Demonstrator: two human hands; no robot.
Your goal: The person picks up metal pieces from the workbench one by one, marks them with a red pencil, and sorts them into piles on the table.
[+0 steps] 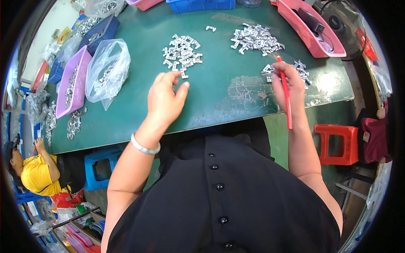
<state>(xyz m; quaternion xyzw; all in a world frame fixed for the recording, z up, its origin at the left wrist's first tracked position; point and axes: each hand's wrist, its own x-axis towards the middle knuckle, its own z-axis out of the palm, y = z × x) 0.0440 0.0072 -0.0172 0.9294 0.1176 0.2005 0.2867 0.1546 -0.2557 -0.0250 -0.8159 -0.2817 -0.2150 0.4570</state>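
Observation:
Beside the near edge of a middle pile of small silver metal pieces (181, 50), my left hand (166, 98) is open, thumb apart from the fingers. Its index fingertip is at or close to a single metal piece (184, 75); whether they touch I cannot tell. My right hand (291, 86) is closed around a slim red pen (287, 99) with an orange-yellow upper end. That hand is over the near side of a small right-hand pile (300, 72), partly covering it. Farther back lies a larger pile of similar pieces (257, 39).
On the green table (143, 21), a clear bag (109, 74) and pink bin (72, 84) hold metal parts at left. A pink basket (310, 36) with a dark device stands at right, near a fan (337, 23). A person in yellow (40, 175) sits at lower left.

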